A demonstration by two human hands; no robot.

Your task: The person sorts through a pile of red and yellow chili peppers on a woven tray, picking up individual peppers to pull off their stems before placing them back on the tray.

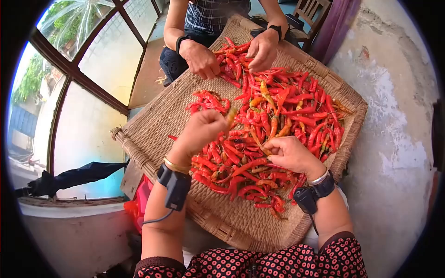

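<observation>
Red chili peppers (259,163) lie heaped across a woven tray (157,123), with some orange and yellowish ones among them. My left hand (204,132) is raised over the left side of the heap, fingers closed around a yellowish chili pepper (231,116) that is smeared by motion. On the right, my right hand (293,154) pinches an orange-yellow chili pepper (257,141) between thumb and fingers, low over the heap. Left of the main heap is a smaller cluster of red chili peppers (207,101).
Across the tray, another person's two hands (199,58) work in the far peppers. A framed window (99,55) and a dark folded umbrella (83,177) are at left. A rough wall (389,139) stands close on the right, a wooden chair (309,18) behind.
</observation>
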